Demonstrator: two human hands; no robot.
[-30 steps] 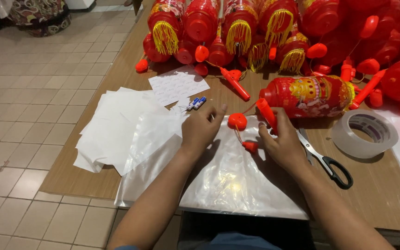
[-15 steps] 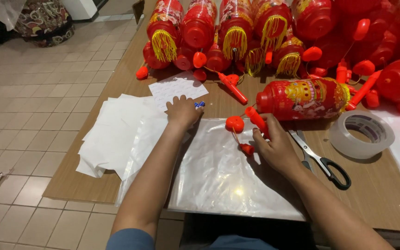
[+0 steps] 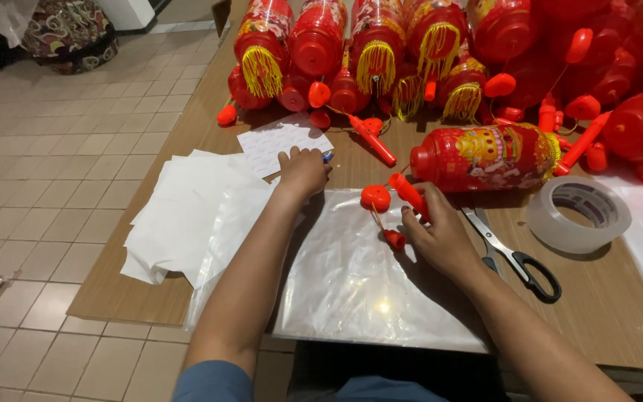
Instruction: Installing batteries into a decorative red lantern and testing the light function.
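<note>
A: State the position of each hand.

B: The left hand (image 3: 303, 170) rests on the bench (image 3: 187, 141) at the far edge of the clear plastic sheet (image 3: 351, 283), beside a white printed paper (image 3: 280, 141). A small blue object (image 3: 327, 157) shows just past its knuckles. The fingers are curled under; whether they hold it cannot be told.

A: And the right hand?

B: The right hand (image 3: 440, 238) lies on the sheet, fingers closed around a red plastic handle (image 3: 405, 192). A red round cap (image 3: 375, 197) sits just left of the handle, and a smaller red piece (image 3: 394, 239) lies at the fingertips.

A: Surroundings?

B: Right of the hand: black-handled scissors (image 3: 519, 260), then a roll of clear tape (image 3: 578, 212). A red lantern (image 3: 485, 156) lies on its side just beyond. Stacked white sheets (image 3: 180, 208) lie left. More red lanterns with yellow tassels (image 3: 351, 45) crowd the far side.
</note>
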